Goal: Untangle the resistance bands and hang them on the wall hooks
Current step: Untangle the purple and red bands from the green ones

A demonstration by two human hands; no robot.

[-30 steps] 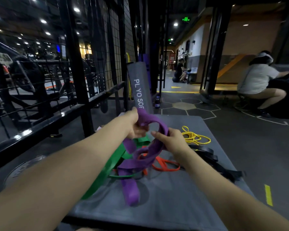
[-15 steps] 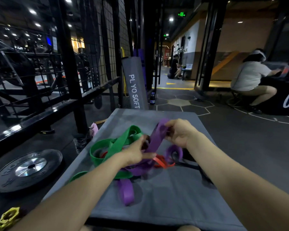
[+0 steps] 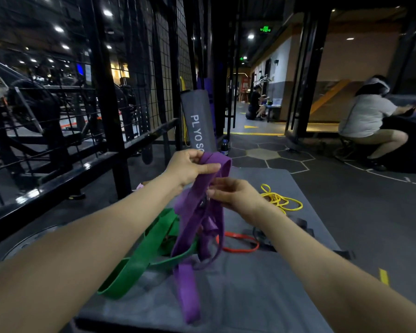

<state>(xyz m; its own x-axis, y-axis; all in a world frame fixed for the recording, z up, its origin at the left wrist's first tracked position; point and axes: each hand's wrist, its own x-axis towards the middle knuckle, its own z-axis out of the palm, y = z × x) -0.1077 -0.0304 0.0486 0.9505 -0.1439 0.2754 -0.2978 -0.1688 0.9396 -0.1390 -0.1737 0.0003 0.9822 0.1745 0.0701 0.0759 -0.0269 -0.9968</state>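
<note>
While both hands, left hand (image 3: 190,169) and right hand (image 3: 235,195), pinch it, the purple band (image 3: 190,239) hangs twisted in wide loops.

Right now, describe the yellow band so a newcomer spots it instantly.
Start at the grey mat on the floor. Near its far right edge, beyond the right hand, lies the yellow band, loosely coiled. It is thin and cord-like and lies apart from the tangle, unlike the wide purple band.

A gym, dim under ceiling spots. A black steel rack with wire mesh (image 3: 151,75) runs along the left; a weight plate (image 3: 31,243) lies on the rubber floor near it. A grey plyo box (image 3: 262,296) sits near, another (image 3: 198,126) leans far.
</note>
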